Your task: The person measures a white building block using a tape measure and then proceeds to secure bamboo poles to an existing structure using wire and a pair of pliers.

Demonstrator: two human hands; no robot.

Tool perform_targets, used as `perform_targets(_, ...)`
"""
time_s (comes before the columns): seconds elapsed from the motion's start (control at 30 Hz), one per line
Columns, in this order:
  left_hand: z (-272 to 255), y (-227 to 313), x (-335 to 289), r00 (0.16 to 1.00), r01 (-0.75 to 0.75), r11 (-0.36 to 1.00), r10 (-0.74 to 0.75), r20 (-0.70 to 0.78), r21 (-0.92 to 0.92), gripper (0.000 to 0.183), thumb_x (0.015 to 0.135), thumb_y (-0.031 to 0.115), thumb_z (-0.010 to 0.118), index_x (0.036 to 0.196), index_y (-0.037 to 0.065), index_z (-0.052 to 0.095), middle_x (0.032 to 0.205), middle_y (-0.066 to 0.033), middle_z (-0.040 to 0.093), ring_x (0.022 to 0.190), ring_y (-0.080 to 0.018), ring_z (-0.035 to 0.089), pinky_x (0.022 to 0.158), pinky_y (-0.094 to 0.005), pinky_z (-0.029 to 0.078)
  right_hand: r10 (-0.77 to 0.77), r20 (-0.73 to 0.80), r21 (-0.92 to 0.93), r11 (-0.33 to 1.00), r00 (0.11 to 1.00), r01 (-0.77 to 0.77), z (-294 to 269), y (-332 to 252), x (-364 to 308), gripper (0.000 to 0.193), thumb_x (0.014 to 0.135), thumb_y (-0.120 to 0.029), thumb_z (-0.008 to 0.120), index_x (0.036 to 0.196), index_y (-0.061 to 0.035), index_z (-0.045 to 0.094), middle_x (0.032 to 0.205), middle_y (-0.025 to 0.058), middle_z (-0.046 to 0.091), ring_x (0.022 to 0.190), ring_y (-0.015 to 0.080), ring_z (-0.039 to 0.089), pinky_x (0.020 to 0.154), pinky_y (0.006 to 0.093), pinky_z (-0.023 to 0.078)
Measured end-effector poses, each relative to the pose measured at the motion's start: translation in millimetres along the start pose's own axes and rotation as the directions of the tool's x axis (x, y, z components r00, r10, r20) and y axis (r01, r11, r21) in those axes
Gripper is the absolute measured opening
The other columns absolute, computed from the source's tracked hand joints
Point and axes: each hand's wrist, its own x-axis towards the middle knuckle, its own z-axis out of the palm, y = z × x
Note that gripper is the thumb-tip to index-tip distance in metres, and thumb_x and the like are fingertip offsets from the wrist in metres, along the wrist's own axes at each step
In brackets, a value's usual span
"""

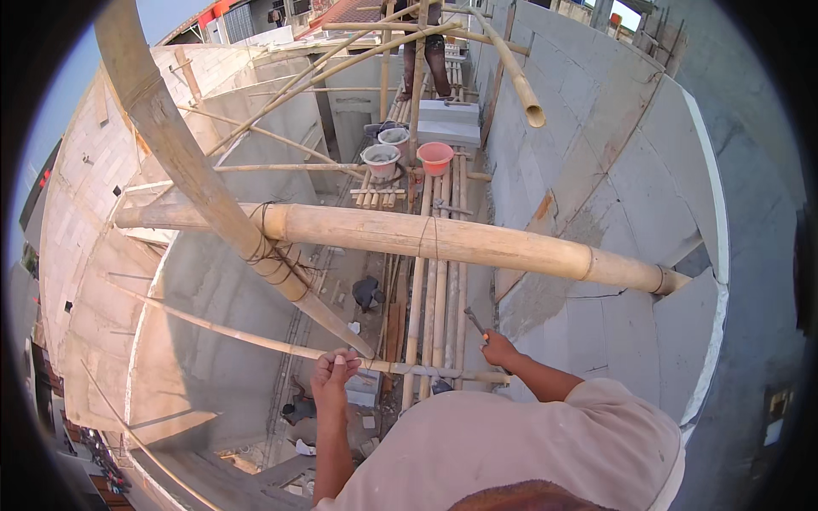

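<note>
Hands over the bamboo: left hand (336, 370) pinched, right hand (498, 349) on a hammer (475, 322)

Raised just below the centre of the frame, the left hand is narrow, thumb and fingertips drawn together; whether something small sits between them I cannot tell. Right of centre, the right hand is wrapped around the orange grip of the hammer, whose metal head points toward the upper left.

At the far left, a pale block wall (89, 255) curves down the frame. A thick slanted bamboo pole (183, 140) runs from the upper left to the lower middle, ending near the left hand. A thinner bamboo pole (239, 335) passes behind that hand; contact is unclear. Across the middle lies a thick horizontal bamboo pole (366, 230), crossing the slanted one at a wire lashing (266, 249).

At upper centre stand two whitish buckets (381, 171) holding grey material, then a red bucket (435, 169). Behind them are a co-worker's legs (414, 68) and pale blocks (449, 133). Long bamboo poles of a walkway (440, 294) stretch below, left of the hammer. On the right rises a grey block wall (613, 111).
</note>
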Motion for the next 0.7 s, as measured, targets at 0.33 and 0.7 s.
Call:
perform_targets(0.33,71,117,19,0.886,-0.36,0.926,0.377,0.269,-0.114,0.018,0.1,0.015,0.061,0.108,-0.001,0.063,0.1,-0.0144,0.071,0.089,-0.0211,0.069,0.088,-0.0349,0.055,0.227,0.362,-0.348,0.933,0.904,-0.095,86,253,-25,0.02,0.078,-0.021,0.068,0.094,-0.0108,0.073,0.086,0.0132,0.07,0.088,0.032,0.071,0.069,0.0435,0.057)
perform_targets(0.7,116,141,33,0.794,-0.461,0.883,0.456,0.403,-0.092,0.015,0.1,0.012,0.06,0.106,-0.002,0.064,0.096,-0.0138,0.072,0.086,-0.0204,0.068,0.084,-0.0339,0.054,0.447,0.27,-0.006,0.887,0.853,-0.463,142,312,-94,0.028,0.092,-0.021,0.058,0.102,0.0032,0.068,0.09,0.0216,0.07,0.076,0.0342,0.072,0.063,0.0452,0.057)
